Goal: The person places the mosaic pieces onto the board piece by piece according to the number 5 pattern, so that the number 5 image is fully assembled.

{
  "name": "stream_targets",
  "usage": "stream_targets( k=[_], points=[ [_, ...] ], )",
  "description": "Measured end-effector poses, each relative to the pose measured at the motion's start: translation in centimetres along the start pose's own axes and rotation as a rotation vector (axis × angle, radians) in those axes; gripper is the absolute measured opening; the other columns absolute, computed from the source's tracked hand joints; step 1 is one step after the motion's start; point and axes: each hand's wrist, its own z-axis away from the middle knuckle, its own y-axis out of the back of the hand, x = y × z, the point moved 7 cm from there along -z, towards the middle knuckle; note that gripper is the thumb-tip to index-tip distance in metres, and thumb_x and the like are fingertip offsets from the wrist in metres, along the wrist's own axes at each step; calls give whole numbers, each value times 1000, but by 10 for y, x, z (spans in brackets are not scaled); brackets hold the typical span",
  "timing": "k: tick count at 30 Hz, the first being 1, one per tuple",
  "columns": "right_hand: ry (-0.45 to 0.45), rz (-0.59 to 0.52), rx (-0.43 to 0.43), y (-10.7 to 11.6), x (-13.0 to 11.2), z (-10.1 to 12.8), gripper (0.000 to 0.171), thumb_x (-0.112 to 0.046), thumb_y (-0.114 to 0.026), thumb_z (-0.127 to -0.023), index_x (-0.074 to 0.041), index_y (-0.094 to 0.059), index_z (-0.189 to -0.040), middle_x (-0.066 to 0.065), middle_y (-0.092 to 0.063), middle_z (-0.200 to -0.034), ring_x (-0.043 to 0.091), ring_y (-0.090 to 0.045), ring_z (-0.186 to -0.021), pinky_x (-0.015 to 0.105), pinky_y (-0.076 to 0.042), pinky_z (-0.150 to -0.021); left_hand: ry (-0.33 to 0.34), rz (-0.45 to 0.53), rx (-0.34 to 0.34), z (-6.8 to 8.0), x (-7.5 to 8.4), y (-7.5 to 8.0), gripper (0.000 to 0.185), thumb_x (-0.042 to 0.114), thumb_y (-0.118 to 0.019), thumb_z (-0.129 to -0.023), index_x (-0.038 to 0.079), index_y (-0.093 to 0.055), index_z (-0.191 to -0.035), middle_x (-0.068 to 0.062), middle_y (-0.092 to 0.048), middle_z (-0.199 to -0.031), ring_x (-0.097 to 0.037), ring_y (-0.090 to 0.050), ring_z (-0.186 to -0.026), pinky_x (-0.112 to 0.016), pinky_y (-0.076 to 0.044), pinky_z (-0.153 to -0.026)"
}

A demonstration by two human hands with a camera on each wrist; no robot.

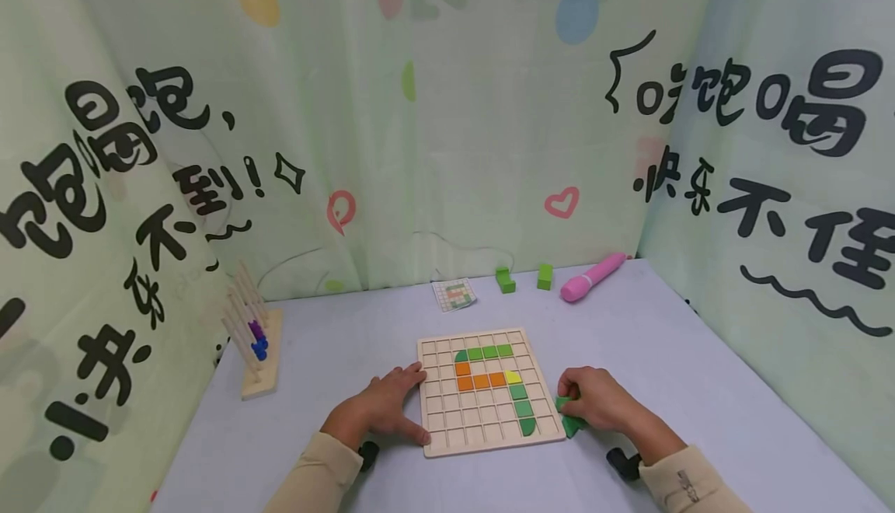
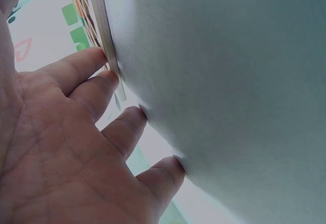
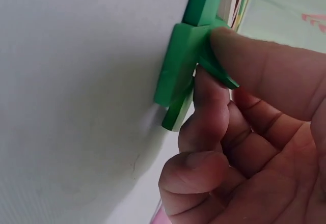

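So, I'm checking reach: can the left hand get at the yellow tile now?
Probably yes: the left hand touches the board, and only flat orange tiles lie before the yellow tile.

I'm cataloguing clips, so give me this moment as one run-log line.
left hand: touches grid board | right hand: pinches green piece beside grid board | on grid board: orange, green, yellow tiles
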Motion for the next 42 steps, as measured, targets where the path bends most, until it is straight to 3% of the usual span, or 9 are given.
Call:
stream_targets(
  k=[15,24,30,37,42],
  points=[
    [-21,-160,10,12,-3,1,4,-5,-69,-95,-7,-66,-98,2,-58,-83,17,-53,-80,27,-44,-66,13,-7,-3,1,1,1,108,50,-94,-71,14,-43,-158,-2,-31,-171,-38,-25,-158,-67,-23,-124],
    [26,-325,-99,-4,-25,-1,6,-2,-67,-95,-2,-66,-101,4,-60,-86,19,-54,-83,25,-46,-65,22,-5,-8,2,1,1,108,50,-94,-71,15,-42,-159,-2,-30,-171,-37,-25,-158,-67,-23,-124],
    [120,-298,-172,-21,-45,0,5,-3,-68,-94,-3,-67,-99,2,-62,-83,15,-55,-78,23,-45,-65,22,-1,-9,2,2,1,108,50,-94,-71,15,-42,-159,-2,-30,-171,-37,-25,-158,-67,-24,-124],
    [227,-192,-190,-33,-67,4,7,-3,-69,-93,-10,-69,-92,-3,-63,-80,11,-55,-75,23,-44,-66,28,2,-9,2,3,2,108,49,-95,-71,15,-42,-159,-2,-30,-171,-37,-26,-157,-67,-24,-124],
    [237,-164,-200,-40,-73,4,11,-2,-69,-92,-12,-69,-90,-4,-62,-79,12,-55,-75,23,-44,-65,30,8,-9,2,3,2,108,48,-95,-71,15,-42,-158,-2,-30,-171,-38,-26,-157,-68,-24,-123]
  ],
)
